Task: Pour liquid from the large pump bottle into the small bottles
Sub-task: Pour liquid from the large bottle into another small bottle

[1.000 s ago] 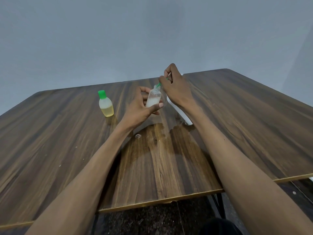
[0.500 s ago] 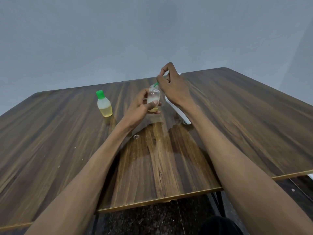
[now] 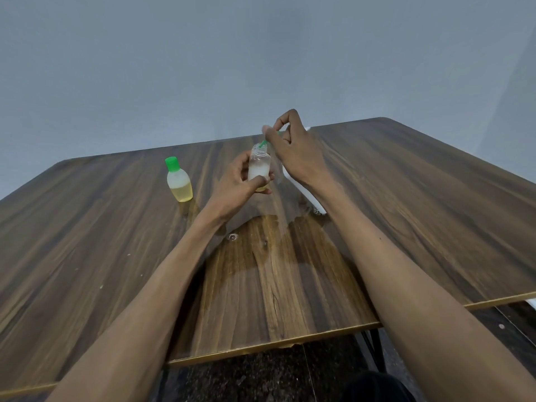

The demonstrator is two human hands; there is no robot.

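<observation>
A wood-grain table (image 3: 406, 198) stands against a plain grey wall (image 3: 203, 68). Above the table's middle, the left hand (image 3: 235, 184) grips an uncapped small bottle (image 3: 259, 166) upright, fingers curled round its body; just above the small bottle's neck, the right hand (image 3: 293, 152) pinches a green cap (image 3: 263, 144). A capped second bottle (image 3: 179, 181) holding yellow liquid stands on the table, left of the small bottle.

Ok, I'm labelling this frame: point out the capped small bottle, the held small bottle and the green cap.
capped small bottle (image 3: 179, 181), head view, on its frosted body.
held small bottle (image 3: 259, 166), head view, on its clear body.
green cap (image 3: 263, 144), head view, on its visible edge.
</observation>
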